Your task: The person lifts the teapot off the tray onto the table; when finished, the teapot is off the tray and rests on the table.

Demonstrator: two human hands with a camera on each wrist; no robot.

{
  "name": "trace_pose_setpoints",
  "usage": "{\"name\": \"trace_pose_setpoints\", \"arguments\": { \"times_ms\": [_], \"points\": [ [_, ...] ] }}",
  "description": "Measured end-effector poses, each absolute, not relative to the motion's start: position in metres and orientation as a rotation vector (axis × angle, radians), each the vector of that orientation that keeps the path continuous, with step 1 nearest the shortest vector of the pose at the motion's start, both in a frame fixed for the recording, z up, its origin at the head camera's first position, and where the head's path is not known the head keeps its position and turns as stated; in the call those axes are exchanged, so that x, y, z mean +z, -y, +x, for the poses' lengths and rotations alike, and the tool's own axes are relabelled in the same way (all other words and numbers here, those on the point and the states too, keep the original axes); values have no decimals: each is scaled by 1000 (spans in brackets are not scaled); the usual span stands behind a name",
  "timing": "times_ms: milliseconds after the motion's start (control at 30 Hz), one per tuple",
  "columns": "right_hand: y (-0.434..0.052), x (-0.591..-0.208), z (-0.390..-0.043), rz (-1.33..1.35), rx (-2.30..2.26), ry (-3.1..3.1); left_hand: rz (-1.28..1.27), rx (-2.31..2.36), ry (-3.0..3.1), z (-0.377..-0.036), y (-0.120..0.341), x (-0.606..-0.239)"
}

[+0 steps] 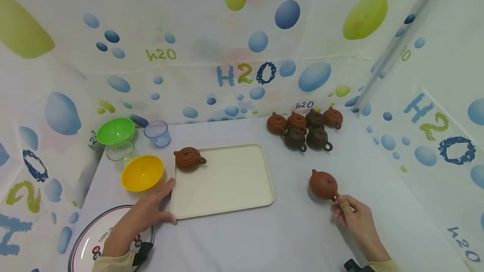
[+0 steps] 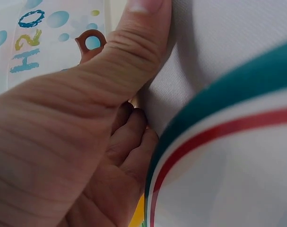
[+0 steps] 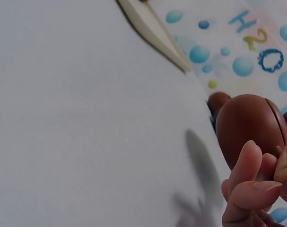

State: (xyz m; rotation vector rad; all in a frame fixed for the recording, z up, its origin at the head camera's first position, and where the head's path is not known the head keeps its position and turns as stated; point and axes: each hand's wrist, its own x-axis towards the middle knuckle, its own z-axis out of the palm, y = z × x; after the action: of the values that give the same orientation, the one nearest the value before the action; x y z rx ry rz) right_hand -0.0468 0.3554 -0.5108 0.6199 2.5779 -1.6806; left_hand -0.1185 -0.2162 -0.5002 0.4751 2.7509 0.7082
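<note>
My right hand (image 1: 353, 217) pinches the handle of a reddish-brown clay teapot (image 1: 323, 184), whose spout points away toward the back. In the right wrist view this teapot (image 3: 249, 130) hangs over the table with its shadow below. My left hand (image 1: 151, 205) rests at the left edge of a cream rectangular tray (image 1: 227, 184), thumb at the near corner and fingers spread along the side. Another reddish-brown teapot (image 1: 188, 158) sits at the tray's far left corner, its handle (image 2: 92, 42) showing past the thumb in the left wrist view.
Several brown and dark teapots (image 1: 296, 131) cluster at the back right. On the left stand a green bowl (image 1: 115, 131), a yellow bowl (image 1: 142, 173), a clear glass bowl (image 1: 120, 152) and a bluish glass cup (image 1: 157, 134). A round white plate (image 1: 85, 242) lies under the left forearm.
</note>
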Motion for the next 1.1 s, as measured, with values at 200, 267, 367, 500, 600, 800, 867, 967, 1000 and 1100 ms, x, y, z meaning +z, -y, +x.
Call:
{"name": "trace_pose_setpoints", "arguments": {
  "times_ms": [200,267,367,500,600,800,867,967,1000,1100],
  "points": [
    [-382,-506,-56,718,-1571,-2685,461,689,-2740,-119,217,-502],
    [-390,-504,-59,740,-1530,-2714,454,687,-2735,-118,217,-503],
    [-403,-502,-67,755,-1507,-2739,459,689,-2734,-118,216,-503],
    [-418,-501,-86,789,-1569,-2732,465,687,-2744,-118,216,-502],
    [-426,-500,-107,844,-1625,-2733,475,679,-2760,-118,216,-501],
    [-436,-500,-154,940,-1677,-2723,498,685,-2788,-117,216,-500],
    [-437,-501,-166,974,-1675,-2706,504,689,-2791,-117,216,-500],
    [-436,-503,-181,982,-1640,-2703,499,694,-2786,-116,216,-500],
    [-435,-503,-185,974,-1629,-2709,492,697,-2780,-116,216,-500],
    [-432,-506,-195,940,-1600,-2740,471,695,-2764,-117,216,-500]
  ]
}}
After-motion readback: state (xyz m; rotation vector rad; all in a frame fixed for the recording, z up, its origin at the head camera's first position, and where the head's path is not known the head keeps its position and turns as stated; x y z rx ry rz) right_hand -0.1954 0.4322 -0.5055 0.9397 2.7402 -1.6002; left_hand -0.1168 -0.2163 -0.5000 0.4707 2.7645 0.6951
